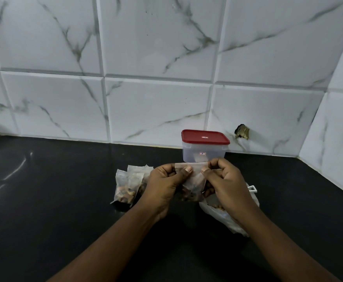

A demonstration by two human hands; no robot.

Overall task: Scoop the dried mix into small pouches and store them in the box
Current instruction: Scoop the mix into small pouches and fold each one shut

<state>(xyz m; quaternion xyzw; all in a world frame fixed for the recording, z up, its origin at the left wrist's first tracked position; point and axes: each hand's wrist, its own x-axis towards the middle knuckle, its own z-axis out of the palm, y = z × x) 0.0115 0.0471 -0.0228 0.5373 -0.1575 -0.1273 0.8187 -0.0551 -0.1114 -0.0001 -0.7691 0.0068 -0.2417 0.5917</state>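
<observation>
Pouch [194, 181] top edge pinched between left hand [164, 186] and right hand [225, 184] grips, near box [204, 151].

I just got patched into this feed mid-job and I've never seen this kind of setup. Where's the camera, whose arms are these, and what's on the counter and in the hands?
There is no machine here. These are a person's two bare arms, seen from a single wide-angle camera worn on the head, looking forward and down.

The left hand and right hand both pinch the top edge of a small clear pouch with dried mix at its bottom, held above the black counter.

Left of the hands lies a cluster of filled pouches. Under the right wrist lies a larger plastic bag with more mix showing inside.

Behind, against the tiled wall, stands a clear box with its red lid on.
</observation>
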